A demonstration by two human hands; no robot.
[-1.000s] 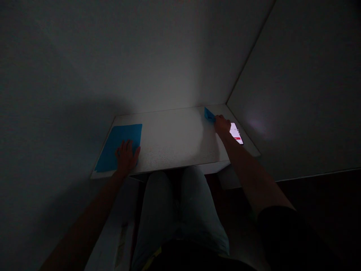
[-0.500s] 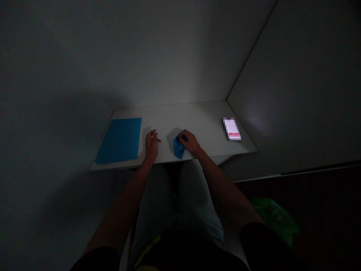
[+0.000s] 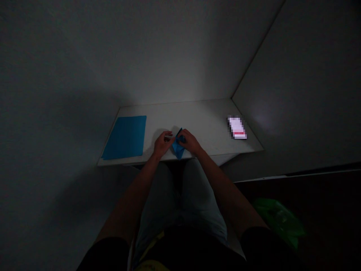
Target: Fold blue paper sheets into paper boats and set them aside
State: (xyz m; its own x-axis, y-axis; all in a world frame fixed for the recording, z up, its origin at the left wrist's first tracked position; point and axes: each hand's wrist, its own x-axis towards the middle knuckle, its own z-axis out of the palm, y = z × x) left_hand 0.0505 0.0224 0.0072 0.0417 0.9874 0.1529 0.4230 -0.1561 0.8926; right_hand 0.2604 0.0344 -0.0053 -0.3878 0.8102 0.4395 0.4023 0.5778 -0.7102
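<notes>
A small folded piece of blue paper (image 3: 178, 149) is near the front edge of the white table, in front of me. My right hand (image 3: 190, 141) pinches its upper right part between thumb and fingers. At its left side is my left hand (image 3: 163, 143), with fingers apart and curved; the thumb tip reaches the paper's edge. Flat on the left of the table lies a stack of larger blue sheets (image 3: 125, 137).
The white table (image 3: 194, 113) stands against a wall, with a side wall on the right. A phone with a lit, blurred screen (image 3: 237, 127) lies on its right part. A green plastic bag (image 3: 278, 218) is on the dark floor at the lower right.
My left hand has moved right, from beside the blue sheets to the folded paper. The paper has turned slightly in my right hand, and a pointed tip now stands at its top.
</notes>
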